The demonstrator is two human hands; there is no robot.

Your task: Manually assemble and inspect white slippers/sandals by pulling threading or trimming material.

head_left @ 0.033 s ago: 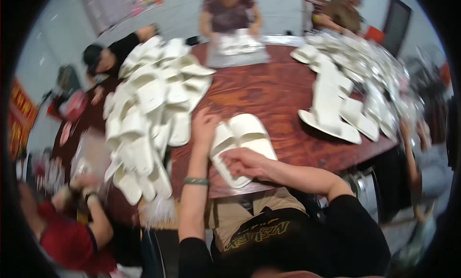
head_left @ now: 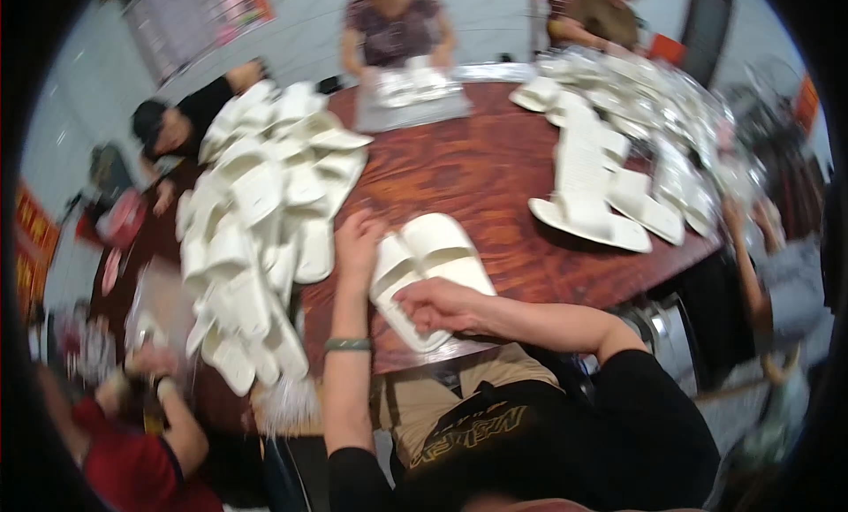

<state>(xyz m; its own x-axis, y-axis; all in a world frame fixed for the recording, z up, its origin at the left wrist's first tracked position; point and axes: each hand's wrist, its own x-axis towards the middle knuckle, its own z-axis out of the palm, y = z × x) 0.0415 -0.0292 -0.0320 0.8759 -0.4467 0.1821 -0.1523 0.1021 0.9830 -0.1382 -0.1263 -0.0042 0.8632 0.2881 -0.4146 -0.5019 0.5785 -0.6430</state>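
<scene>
A pair of white slide slippers lies side by side on the table before me, toes pointing away. My left hand is at the outer edge of the left slipper, near its strap, with loosely bent fingers held apart and nothing visible in them. Across the slippers' footbeds reaches my right hand, its fingers curled together above the left slipper. Whatever those fingers may hold is hidden. A green bangle circles my left wrist.
A tall heap of white slippers stands left of my left arm. More slippers, some in clear plastic, are piled at the right. Co-workers sit around the dark red wooden table; one across handles a clear bag. Plastic bags hang at the near edge.
The view has shifted, so the table and piles appear farther left. Both my hands keep about the same places at the slippers.
</scene>
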